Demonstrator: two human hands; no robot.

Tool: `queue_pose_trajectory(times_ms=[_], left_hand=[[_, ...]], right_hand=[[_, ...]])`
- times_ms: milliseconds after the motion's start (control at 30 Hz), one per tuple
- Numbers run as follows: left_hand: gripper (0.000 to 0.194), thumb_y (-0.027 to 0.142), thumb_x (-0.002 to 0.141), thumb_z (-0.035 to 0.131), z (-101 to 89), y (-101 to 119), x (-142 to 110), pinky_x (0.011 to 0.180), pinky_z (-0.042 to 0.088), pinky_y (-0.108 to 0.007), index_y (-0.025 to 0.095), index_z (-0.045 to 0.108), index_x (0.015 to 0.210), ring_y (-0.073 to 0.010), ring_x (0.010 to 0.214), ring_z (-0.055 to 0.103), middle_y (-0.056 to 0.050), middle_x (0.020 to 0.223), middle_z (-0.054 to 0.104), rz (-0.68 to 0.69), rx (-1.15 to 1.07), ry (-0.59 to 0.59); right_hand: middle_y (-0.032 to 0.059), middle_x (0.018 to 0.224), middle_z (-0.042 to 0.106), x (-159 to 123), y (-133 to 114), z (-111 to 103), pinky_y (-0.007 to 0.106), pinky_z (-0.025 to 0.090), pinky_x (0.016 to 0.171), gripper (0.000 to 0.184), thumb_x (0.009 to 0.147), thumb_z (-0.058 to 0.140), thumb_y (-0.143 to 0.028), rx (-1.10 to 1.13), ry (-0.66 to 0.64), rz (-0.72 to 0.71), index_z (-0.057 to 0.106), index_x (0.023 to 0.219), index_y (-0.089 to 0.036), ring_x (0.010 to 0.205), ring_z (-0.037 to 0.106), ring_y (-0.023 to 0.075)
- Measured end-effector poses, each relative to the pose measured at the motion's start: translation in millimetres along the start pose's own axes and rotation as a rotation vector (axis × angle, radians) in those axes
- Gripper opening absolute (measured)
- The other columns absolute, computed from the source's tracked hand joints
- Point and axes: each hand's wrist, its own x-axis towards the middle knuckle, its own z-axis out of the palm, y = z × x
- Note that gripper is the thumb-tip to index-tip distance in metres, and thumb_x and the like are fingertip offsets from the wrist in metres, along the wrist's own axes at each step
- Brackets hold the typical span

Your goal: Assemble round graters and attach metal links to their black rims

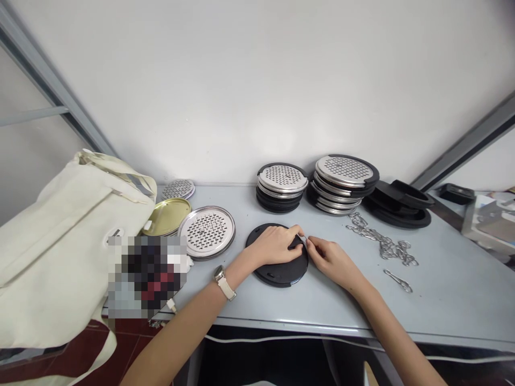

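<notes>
A round black plastic disc (281,269) lies flat on the grey table. Across it rests my left hand (277,245), its thumb and fingers curled at the disc's right edge and holding it. At that same edge my right hand (326,257) pinches a small thin metal wire piece (303,239), mostly hidden by the fingers. Loose bent wire clips (388,245) lie in a pile to the right, and a single wire clip (398,281) lies apart in front of them. Left of the disc is a round metal grater plate (206,231).
Behind stand two stacks of grater discs, a shorter stack (282,185) and a taller stack (341,182), with black rings (402,203) beside them. A gold lid (167,215), a small grater plate (178,189) and a cream bag (80,236) occupy the left. A white wall rises behind.
</notes>
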Motion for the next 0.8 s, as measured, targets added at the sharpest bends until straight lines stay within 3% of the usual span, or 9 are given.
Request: queue_pose_trajectory(times_ms=[200, 367, 800], left_hand=[[0.024, 0.037, 0.084, 0.047, -0.1, 6.1, -1.5, 0.064, 0.044, -0.031, 0.019, 0.048, 0.1, -0.0237, 0.074, 0.065, -0.004, 0.079, 0.066, -0.078, 0.073, 0.026], [0.019, 0.036, 0.085, 0.045, 0.4, 6.3, -2.1, 0.06, 0.043, -0.03, 0.019, 0.047, 0.091, -0.0235, 0.072, 0.065, -0.004, 0.076, 0.066, -0.053, 0.109, 0.026], [0.019, 0.037, 0.086, 0.044, -3.3, 5.7, -2.7, 0.06, 0.043, -0.03, 0.019, 0.048, 0.091, -0.0236, 0.072, 0.065, -0.004, 0.077, 0.066, -0.021, 0.131, -0.014]], right_hand=[[0.0006, 0.06, 0.055, 1.4, -3.0, -1.0, 0.025, 0.034, 0.053, 0.032, 0.094, 0.028, -0.034, -0.016, -0.009, -0.013, 0.039, 0.066, -0.023, 0.055, 0.051, 0.0154], [0.0019, 0.063, 0.057, 1.7, -3.1, -0.5, 0.026, 0.035, 0.055, 0.032, 0.095, 0.027, -0.034, -0.035, -0.017, -0.018, 0.041, 0.068, -0.023, 0.058, 0.054, 0.0164], [0.0035, 0.066, 0.058, 2.3, -1.6, -1.2, 0.027, 0.037, 0.058, 0.034, 0.095, 0.026, -0.033, -0.044, -0.047, -0.055, 0.044, 0.068, -0.022, 0.062, 0.055, 0.0172]])
